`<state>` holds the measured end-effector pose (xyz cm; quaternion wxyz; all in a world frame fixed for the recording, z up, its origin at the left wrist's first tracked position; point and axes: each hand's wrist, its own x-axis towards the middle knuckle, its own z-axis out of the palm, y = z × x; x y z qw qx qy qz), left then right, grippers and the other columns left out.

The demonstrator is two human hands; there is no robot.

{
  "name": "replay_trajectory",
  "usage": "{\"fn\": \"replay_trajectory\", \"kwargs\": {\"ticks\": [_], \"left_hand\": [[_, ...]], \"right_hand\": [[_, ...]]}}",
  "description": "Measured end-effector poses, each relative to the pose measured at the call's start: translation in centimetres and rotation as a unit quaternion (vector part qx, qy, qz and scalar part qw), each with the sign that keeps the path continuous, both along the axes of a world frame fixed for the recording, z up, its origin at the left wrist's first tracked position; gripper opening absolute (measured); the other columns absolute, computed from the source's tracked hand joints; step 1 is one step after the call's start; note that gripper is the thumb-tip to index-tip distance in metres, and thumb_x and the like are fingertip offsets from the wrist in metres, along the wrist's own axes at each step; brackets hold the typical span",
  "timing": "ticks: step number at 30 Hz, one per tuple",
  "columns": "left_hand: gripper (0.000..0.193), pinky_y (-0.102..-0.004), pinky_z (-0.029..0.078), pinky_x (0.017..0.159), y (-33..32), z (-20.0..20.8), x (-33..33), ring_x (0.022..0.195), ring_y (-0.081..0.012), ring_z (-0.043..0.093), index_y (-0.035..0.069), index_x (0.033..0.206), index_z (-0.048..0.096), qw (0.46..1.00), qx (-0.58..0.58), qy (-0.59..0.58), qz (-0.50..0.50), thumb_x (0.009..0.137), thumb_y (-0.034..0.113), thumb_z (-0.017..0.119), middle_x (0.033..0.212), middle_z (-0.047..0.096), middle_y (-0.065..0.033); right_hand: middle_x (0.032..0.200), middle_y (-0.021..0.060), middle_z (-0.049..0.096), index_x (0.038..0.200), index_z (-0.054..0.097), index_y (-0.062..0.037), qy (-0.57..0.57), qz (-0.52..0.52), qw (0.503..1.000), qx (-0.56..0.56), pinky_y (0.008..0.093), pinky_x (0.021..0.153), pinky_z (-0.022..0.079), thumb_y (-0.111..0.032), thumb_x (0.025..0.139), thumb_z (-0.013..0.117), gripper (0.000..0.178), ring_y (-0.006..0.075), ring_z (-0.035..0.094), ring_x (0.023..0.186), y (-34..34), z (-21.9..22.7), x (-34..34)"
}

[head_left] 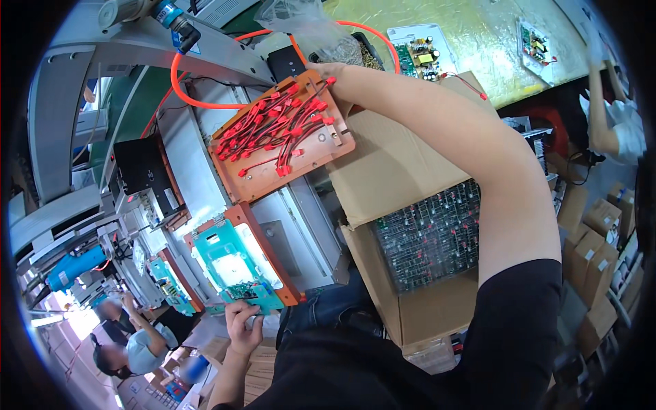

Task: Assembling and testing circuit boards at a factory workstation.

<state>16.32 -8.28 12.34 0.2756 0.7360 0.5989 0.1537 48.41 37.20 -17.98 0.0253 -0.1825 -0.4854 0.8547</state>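
My left hand (244,328) is at the near edge of a teal fixture (222,249) set in an orange-brown frame. Its curled fingers close on the edge of a small green circuit board (251,292) at that end. My right arm reaches far forward across a cardboard box, and my right hand (331,74) is at the far corner of an orange-brown tray (311,154). Its fingers are hidden there. Many short red-and-black wire leads with red connectors (273,123) lie loose in this tray.
An open cardboard box (372,273) of bagged circuit boards (430,232) stands at right. An orange hose (179,89) loops behind the tray. Boards with yellow components (427,58) lie on the yellowish bench (478,34). Other people sit at lower left; another is at far right.
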Motion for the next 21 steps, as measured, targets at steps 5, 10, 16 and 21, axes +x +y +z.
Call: {"fn": "replay_trajectory", "kwargs": {"ticks": [5,10,16,21], "left_hand": [[0.029,-0.0379,0.046,0.081,-0.5,-0.8,0.5,0.091,-0.0279,0.054,0.004,0.102,0.063,1.000,0.021,-0.003,0.006,0.075,-0.002,0.071,0.098,0.054,-0.0126],[0.034,-0.0362,0.049,0.078,-0.6,-1.4,2.4,0.088,-0.0270,0.057,0.005,0.104,0.065,0.999,0.029,-0.023,0.021,0.072,-0.005,0.073,0.098,0.055,-0.0121],[0.037,-0.0330,0.051,0.076,1.1,-2.6,4.6,0.088,-0.0249,0.059,0.005,0.108,0.068,0.998,0.021,-0.066,0.002,0.074,-0.006,0.075,0.099,0.056,-0.0107],[0.036,-0.0321,0.051,0.074,1.0,-2.2,5.1,0.087,-0.0243,0.059,0.005,0.107,0.068,0.997,0.024,-0.072,0.013,0.073,-0.007,0.075,0.099,0.056,-0.0106]], "right_hand": [[0.140,-0.0036,0.056,0.126,0.058,-0.0205,0.114,0.063,0.984,-0.125,0.0459,0.109,0.037,-0.059,0.091,0.050,0.053,0.0173,0.050,0.128,1.3,-0.4,1.6],[0.141,0.0003,0.057,0.127,0.060,-0.0185,-0.011,0.040,0.987,-0.156,0.0399,0.111,0.038,-0.058,0.088,0.057,0.056,0.0198,0.049,0.132,1.0,5.0,2.1],[0.131,0.0070,0.059,0.127,0.058,-0.0212,-0.277,0.090,0.940,0.179,0.0434,0.107,0.039,-0.044,0.085,0.062,0.048,0.0297,0.048,0.121,-0.5,14.4,7.6],[0.125,0.0097,0.058,0.122,0.060,-0.0168,-0.235,0.267,0.619,0.700,0.0352,0.109,0.037,-0.035,0.078,0.074,0.050,0.0304,0.045,0.122,0.0,16.4,7.2]]}}
